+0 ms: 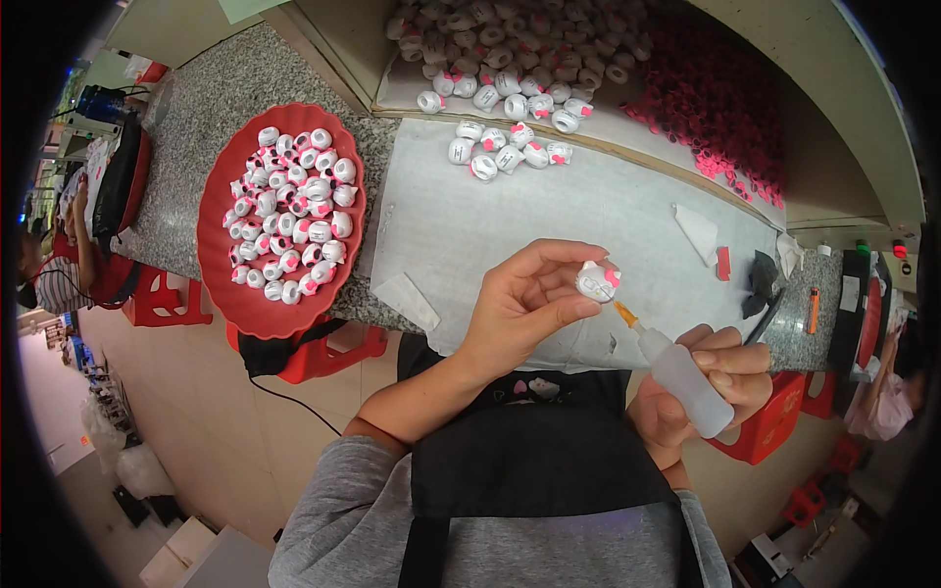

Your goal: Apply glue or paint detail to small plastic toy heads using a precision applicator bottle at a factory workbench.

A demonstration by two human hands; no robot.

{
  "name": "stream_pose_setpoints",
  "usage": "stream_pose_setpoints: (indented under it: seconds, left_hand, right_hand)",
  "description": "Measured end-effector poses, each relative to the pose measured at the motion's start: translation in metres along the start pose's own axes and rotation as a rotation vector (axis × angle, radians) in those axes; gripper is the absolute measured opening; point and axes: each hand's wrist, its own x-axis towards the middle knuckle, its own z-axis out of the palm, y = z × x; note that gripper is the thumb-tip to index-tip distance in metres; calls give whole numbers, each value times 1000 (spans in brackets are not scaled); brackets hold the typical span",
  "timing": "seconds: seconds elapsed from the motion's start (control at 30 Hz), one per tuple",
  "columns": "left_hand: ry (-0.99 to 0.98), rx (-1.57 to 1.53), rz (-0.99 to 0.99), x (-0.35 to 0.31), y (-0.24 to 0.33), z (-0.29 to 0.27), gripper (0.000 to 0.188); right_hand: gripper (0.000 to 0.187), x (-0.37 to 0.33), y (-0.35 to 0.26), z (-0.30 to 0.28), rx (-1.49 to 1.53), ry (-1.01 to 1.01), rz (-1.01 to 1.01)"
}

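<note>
Between thumb and fingers, my left hand (524,304) pinches a small white cat-head figure (597,281) with a pink bow, held up over the paper-covered worktop. My right hand (711,377) grips a translucent white squeeze bottle (686,380) whose amber nozzle (624,314) points up at the figure. The thin tip is at the figure's lower right edge; whether it touches, I cannot tell. Beyond my hands, several like white pieces (505,157) stand in a loose group on the white paper (461,225). Some of them have pink bows.
A red scalloped tray (218,279) full of finished-looking white heads sits on the granite counter at left. Under the shelf lie a heap of white pieces (520,49) and many pink bits (706,108). Paper scraps (696,233) and an orange lighter (814,311) lie at right. People sit farther off.
</note>
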Motion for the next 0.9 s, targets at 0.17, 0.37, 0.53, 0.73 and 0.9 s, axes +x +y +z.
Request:
stream_pose_setpoints:
  seconds: [0.17,0.37,0.53,0.73,0.9]
  left_hand:
    - [-14,16,20,-1,-1,0,35]
    - [-55,161,139,0,-3,-1,34]
    - [-56,230,186,1,-2,-2,32]
    - [-51,358,241,1,-3,-1,31]
    - [-51,399,259,0,-4,-2,31]
  right_hand:
    - [43,0,-1,1,2,4,3]
    - [42,0,0,2,-10,8,-2]
    - [47,5,3,-11,140,-198,-46]
    - [45,4,5,-8,162,-172,-50]
    - [39,-2,3,-4,80,-113,-21]
